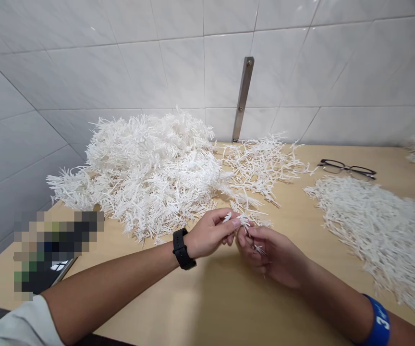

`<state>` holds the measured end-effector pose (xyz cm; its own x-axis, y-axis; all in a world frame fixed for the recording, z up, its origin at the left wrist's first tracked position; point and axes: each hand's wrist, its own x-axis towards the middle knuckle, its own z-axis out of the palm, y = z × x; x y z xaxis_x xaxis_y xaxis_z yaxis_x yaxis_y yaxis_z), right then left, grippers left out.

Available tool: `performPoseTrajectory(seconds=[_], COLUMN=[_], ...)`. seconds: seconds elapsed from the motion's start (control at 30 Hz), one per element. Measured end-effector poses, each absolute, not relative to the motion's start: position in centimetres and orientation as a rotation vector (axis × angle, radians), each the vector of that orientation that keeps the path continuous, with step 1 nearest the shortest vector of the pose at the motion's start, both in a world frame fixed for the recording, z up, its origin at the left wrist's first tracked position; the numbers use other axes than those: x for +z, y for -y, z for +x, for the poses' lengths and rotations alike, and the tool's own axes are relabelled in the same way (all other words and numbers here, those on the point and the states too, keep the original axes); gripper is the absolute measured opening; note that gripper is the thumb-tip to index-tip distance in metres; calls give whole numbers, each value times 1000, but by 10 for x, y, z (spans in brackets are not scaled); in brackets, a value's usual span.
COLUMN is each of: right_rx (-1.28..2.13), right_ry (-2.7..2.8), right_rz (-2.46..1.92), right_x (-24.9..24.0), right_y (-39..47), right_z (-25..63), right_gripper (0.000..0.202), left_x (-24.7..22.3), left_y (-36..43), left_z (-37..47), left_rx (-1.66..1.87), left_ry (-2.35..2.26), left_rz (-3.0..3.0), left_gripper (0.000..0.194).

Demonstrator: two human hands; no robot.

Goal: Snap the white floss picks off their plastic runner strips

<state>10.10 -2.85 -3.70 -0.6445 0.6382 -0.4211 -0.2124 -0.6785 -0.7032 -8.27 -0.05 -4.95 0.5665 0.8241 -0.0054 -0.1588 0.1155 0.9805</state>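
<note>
L. hand (213,233) has thumb & fingers pinched on a small white sprig (244,220); R. hand (274,252) is curled loosely right beside it, thumb up against the same spot, w/ a few thin strands (260,250) poking out btwn its fingers. Exact grip on the R. is partly hidden.

The sprig sits where the fingertips meet, above the table (164,307). Looks v. light & thin, prob. bendy, maybe brittle at the tips; likely tangles easily, so best taken by the thicker bunched end w/ a light pinch, not by single ends.

Pose: forearms come in from both sides, L. one w/ black watch (183,249), R. one w/ blue band (378,319); wrists low, knuckles out.

Further out: big white heap (153,168) to the L., sparse scatter (261,161) just beyond the hands, flatter pile (376,230) to the R., glasses (347,169) behind it, tiled wall (178,67) at back.
</note>
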Motion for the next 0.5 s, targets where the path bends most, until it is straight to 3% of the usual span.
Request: performPoseTrajectory(seconds=[0.5], right_rx=[2362], right_ry=[574], right_rz=[-1010], right_x=[-32], right_y=[28], right_z=[94], right_gripper=[45], left_x=[-46], left_y=[6], left_z=[-82], left_rx=[703], left_ry=[-659], left_rz=[1309], left_gripper=[42])
